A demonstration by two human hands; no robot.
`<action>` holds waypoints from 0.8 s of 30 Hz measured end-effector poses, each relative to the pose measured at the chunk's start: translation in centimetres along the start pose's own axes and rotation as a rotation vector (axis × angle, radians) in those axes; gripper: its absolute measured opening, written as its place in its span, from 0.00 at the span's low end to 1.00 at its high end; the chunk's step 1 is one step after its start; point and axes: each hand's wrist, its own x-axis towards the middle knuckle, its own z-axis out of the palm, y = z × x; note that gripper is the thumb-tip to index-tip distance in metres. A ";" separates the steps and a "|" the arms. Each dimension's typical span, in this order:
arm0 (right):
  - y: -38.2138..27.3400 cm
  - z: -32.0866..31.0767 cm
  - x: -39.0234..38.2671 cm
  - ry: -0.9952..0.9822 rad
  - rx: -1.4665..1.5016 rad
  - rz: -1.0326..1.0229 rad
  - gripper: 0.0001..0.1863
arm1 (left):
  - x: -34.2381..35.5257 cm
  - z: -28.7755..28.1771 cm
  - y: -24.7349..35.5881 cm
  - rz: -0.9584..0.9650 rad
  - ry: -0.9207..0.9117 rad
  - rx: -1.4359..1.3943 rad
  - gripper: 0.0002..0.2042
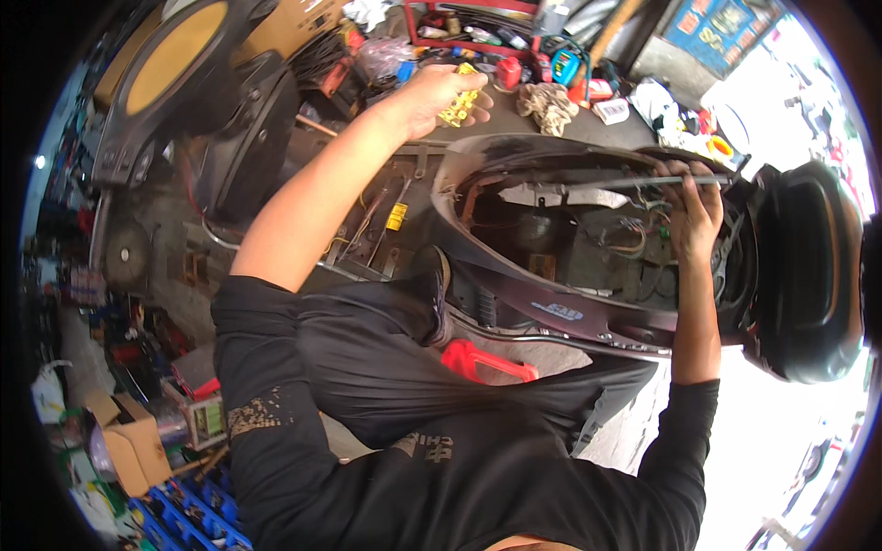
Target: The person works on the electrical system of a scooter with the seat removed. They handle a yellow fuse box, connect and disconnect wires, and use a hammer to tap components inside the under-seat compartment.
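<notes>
My left hand (pixel 441 101) is raised over the far edge of the scooter's floor, holding a bunch of small yellow pieces (pixel 462 92), too small to identify. My right hand (pixel 691 207) has its fingers around a long, thin grey bar (pixel 634 183) lying across the open underseat bay of a dark scooter body (pixel 505 294). Inside the bay are loose wires and fittings (pixel 625 234). A small yellow part (pixel 397 217) lies among cables on the exposed scooter floor, below my left hand.
Behind the scooter is a cluttered bench with rags (pixel 547 108) and a red rack (pixel 423 28). A black top box (pixel 799 266) is at the right. A red plastic item (pixel 487 363) lies by my legs. Cardboard box (pixel 133 441) and blue bins (pixel 179 510) sit lower left.
</notes>
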 end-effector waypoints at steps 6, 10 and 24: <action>-0.7 5.5 -0.5 -0.041 -0.045 0.122 0.11 | -3.7 -9.0 -7.9 0.038 0.129 -0.228 0.09; 0.8 14.5 0.5 -0.207 -0.055 0.183 0.12 | -2.7 -15.3 -24.8 -0.049 0.449 -0.278 0.08; 24.5 34.3 -3.5 -0.183 -0.151 0.331 0.10 | -2.2 -16.6 -43.0 -0.093 0.737 0.992 0.21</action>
